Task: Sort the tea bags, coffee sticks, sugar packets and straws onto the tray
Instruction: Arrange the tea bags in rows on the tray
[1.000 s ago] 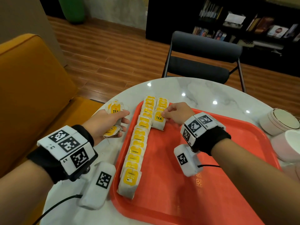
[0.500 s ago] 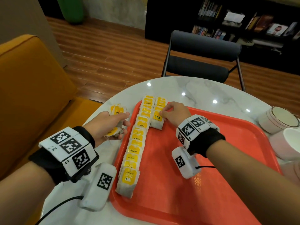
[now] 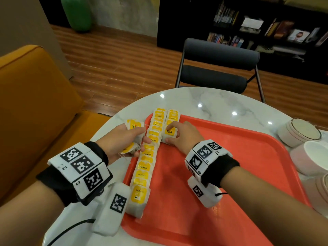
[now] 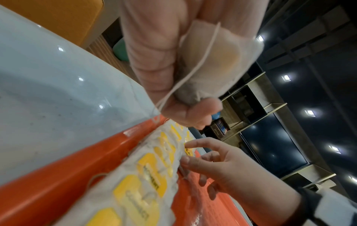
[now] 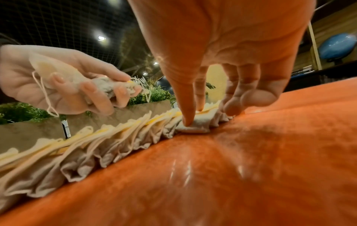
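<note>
A red tray (image 3: 221, 174) lies on the marble table. A long row of yellow-labelled tea bags (image 3: 145, 162) runs along its left side, also seen in the wrist views (image 4: 144, 175) (image 5: 96, 145). A shorter second row (image 3: 173, 116) lies beside it at the far end. My right hand (image 3: 177, 134) pinches the near tea bag marked TEA (image 3: 170, 132) of that short row between thumb and index finger, low on the tray (image 5: 195, 126). My left hand (image 3: 134, 141) grips several tea bags (image 3: 134, 125) (image 4: 212, 61) just left of the long row.
White round containers (image 3: 300, 132) and a pale cup (image 3: 316, 157) stand at the table's right edge. A dark chair (image 3: 216, 68) is behind the table and an orange sofa (image 3: 35, 103) on the left. The tray's middle and right are bare.
My left hand has drifted right with its tea bags, up against the long row. My right hand stays on the TEA bag, its thumb and index finger now spread to the bag's ends.
</note>
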